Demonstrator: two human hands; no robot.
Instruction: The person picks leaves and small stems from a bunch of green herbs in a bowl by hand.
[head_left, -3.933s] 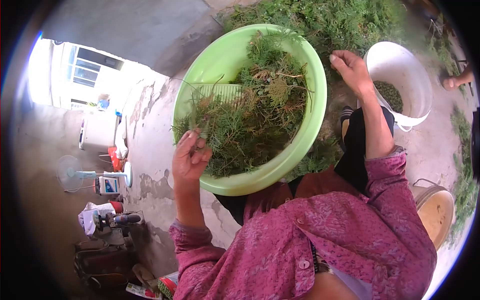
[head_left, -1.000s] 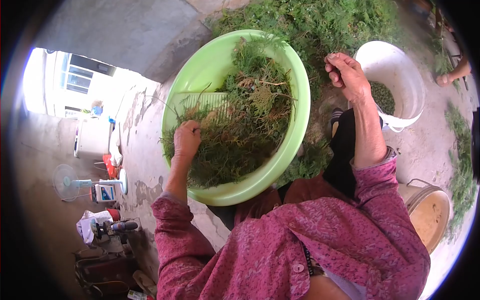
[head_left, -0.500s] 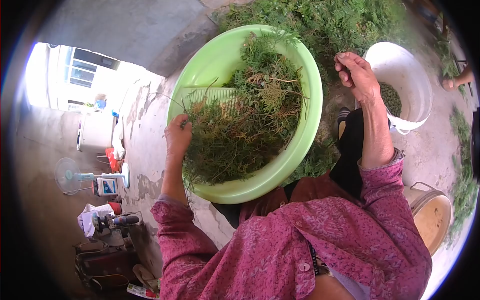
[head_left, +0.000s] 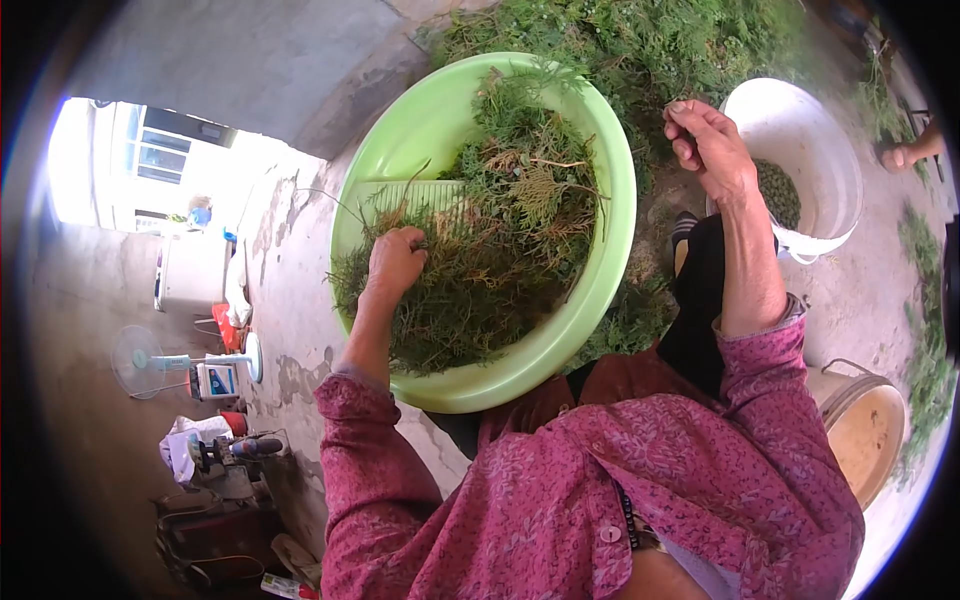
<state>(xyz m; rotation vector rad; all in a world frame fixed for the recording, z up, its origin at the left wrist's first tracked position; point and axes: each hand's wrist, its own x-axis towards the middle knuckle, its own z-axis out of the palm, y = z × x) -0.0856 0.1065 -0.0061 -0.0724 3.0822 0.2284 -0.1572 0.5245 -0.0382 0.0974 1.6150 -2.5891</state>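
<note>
A light green plastic basin (head_left: 618,250) with a ribbed washboard panel (head_left: 425,196) holds a heap of cut cypress sprigs (head_left: 500,285), some of them brown. Over the left part of this heap is my left hand (head_left: 398,262), its fingers closed on a sprig at the washboard's lower edge. My right hand (head_left: 712,150) is raised between the basin and a white bucket (head_left: 832,170), thumb and fingertips pinched together. Whatever that pinch holds, if anything, is too small to make out. Small green cones or berries (head_left: 778,195) lie in the bucket.
A large pile of green cypress branches (head_left: 640,45) lies beyond the basin. A tan bucket (head_left: 868,440) stands at the right, near scattered greenery (head_left: 928,330). Another person's hand (head_left: 905,157) shows at the right edge. A fan (head_left: 165,360) stands at the left.
My left hand has moved right and inward from the basin's left rim to over the sprigs. My right hand has hardly moved and remains pinched.
</note>
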